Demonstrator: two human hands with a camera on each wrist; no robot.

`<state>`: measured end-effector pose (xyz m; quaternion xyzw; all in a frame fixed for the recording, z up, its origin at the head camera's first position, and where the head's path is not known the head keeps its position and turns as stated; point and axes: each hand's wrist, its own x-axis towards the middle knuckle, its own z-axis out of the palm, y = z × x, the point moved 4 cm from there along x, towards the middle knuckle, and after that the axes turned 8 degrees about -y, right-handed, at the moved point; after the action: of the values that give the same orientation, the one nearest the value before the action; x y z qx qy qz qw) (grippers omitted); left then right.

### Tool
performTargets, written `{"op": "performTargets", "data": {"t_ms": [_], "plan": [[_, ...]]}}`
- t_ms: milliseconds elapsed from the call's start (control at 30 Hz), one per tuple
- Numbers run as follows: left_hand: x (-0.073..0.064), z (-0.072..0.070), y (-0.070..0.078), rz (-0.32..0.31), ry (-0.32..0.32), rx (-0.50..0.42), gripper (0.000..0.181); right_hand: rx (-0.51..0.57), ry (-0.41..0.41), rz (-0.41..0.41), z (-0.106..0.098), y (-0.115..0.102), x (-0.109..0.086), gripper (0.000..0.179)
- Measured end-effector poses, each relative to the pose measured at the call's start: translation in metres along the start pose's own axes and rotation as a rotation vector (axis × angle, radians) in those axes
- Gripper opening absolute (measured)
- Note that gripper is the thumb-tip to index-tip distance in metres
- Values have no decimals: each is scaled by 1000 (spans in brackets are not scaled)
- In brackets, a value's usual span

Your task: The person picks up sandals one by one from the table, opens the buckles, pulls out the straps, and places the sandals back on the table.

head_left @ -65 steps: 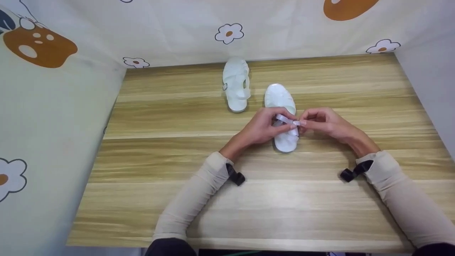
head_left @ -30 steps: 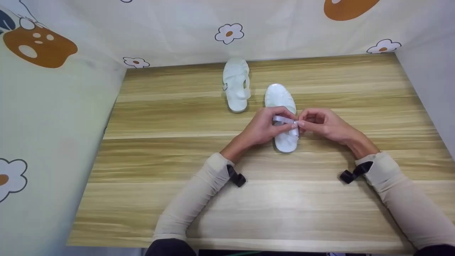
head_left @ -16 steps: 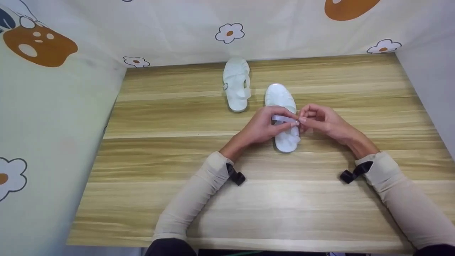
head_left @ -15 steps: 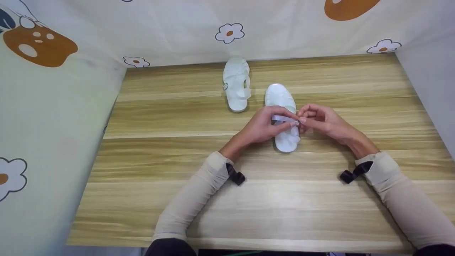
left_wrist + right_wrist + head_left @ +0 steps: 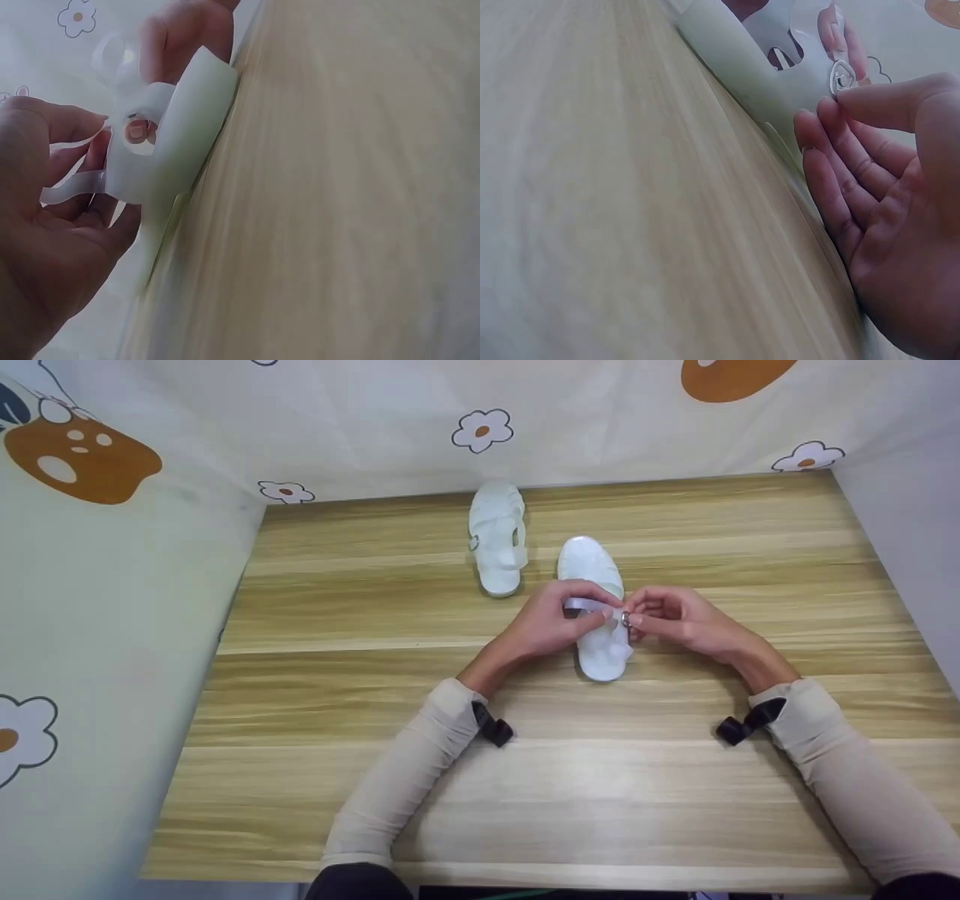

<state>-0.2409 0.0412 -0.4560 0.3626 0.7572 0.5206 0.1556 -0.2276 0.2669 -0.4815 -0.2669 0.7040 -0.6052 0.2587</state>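
A white sandal [image 5: 602,658] lies on the wooden table, toe pointing away, between my two hands. My left hand [image 5: 546,621] holds the sandal's pale strap [image 5: 585,604], which bows out inside the curve of thumb and index finger. In the left wrist view the strap [image 5: 73,187] arches between the fingers above the sandal's side. My right hand [image 5: 686,619] pinches the small metal buckle [image 5: 625,619] at the sandal's right side. The right wrist view shows the thumb tip at the buckle [image 5: 842,78], with the other fingers half curled below it.
The matching white sandal [image 5: 498,540] lies farther back and left, near the back wall [image 5: 375,427] of printed cloth. Pale walls also stand at the left and right of the table [image 5: 570,802]. A black wrist camera [image 5: 495,727] sits on each sleeve.
My left thumb and the strap have shifted slightly left, away from the right fingers. The buckle now shows plainly between the hands. My right hand stays nearly in place; both sandals lie where they were.
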Motion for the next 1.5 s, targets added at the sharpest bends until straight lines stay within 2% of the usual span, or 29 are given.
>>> {"op": "performTargets", "data": {"t_ms": [167,267,367,467,567,667,800,900,1100,1267,1500], "plan": [[-2,-9,0,-28,47,-32,21,23,17,20,0,-1,0,22],[-2,-15,4,8,81,3,25,41,22,21,0,-1,-1,22],[-2,-20,10,48,111,106,31,36,25,16,0,-1,-1,22],[-3,-25,18,66,152,254,35,5,32,17,0,-1,0,24],[-4,-29,25,31,196,364,33,-28,44,39,0,0,0,28],[-6,-30,28,-67,184,407,28,-50,70,83,-2,1,0,34],[-9,-21,24,-230,60,399,28,-87,117,144,-3,0,0,41],[-11,-13,20,-287,-5,393,29,-106,144,175,-3,-1,0,44],[-13,-6,23,-288,-2,398,30,-109,162,199,-2,-4,1,47],[-14,-6,25,-298,8,372,30,-106,161,164,0,-7,3,49],[-12,-8,23,-275,81,318,28,-75,211,123,-1,-10,4,49]]}}
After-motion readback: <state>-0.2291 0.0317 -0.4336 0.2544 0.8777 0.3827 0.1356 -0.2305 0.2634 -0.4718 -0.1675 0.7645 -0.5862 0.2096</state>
